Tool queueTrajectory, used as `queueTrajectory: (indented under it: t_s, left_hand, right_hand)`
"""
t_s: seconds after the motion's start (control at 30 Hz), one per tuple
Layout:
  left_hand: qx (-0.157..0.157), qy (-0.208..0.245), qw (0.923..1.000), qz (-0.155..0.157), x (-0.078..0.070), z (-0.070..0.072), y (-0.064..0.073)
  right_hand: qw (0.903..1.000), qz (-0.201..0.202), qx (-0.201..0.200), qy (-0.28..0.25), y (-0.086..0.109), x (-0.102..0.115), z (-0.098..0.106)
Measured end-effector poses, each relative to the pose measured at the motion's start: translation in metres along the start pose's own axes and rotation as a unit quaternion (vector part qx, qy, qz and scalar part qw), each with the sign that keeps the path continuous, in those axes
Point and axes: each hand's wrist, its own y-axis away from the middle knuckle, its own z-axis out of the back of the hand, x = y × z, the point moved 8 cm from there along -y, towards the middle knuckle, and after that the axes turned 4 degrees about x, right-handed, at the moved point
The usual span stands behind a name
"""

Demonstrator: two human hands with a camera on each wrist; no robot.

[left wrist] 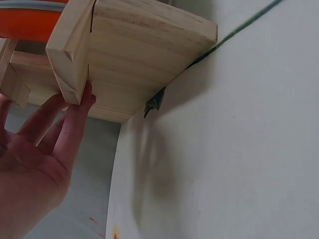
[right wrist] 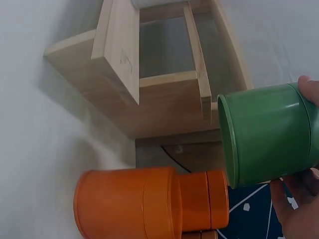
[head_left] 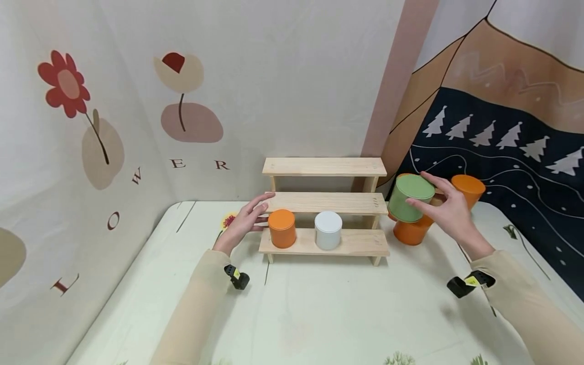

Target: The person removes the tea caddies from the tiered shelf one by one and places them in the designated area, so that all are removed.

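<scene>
A three-step wooden shelf (head_left: pixel 326 203) stands against the back cloth. On its lowest step are an orange canister (head_left: pixel 282 229) at the left and a white canister (head_left: pixel 328 230) right of the middle. My left hand (head_left: pixel 246 219) is at the shelf's left end, its fingers extended; in the left wrist view the fingertips touch a wooden edge (left wrist: pixel 75 94). With thumb and fingers, my right hand (head_left: pixel 449 210) grips a green lidded canister (head_left: pixel 412 197), raised to the right of the shelf. The right wrist view has this green canister (right wrist: pixel 269 134) lying sideways across the picture.
Behind and below the green canister stand several orange canisters (head_left: pixel 412 234), one (head_left: pixel 468 190) farther right behind my right hand. A pale cloth (head_left: pixel 310 309) covers the table. Printed cloth walls (head_left: pixel 283 91) rise at the back and left, with a dark tree-patterned one (head_left: pixel 502 167) at the right.
</scene>
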Motion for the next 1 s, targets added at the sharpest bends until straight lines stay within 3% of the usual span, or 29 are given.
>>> queueTrajectory:
  t_s: [0.23,0.6,1.0]
  left_hand:
    - [-0.004,0.007,1.0,0.004,0.002,0.0,-0.002]
    - [-0.001,0.004,1.0,0.0,0.001,0.0,-0.001]
    - [-0.003,0.001,1.0,0.003,0.002,0.001,-0.001]
  right_hand:
    - [1.0,0.001,-0.002,-0.003,0.003,-0.005,0.008]
    - [0.9989,-0.045,-0.009,0.007,0.01,-0.025,0.024]
    - [0.9976,-0.052,-0.041,0.017,0.015,-0.036,0.044]
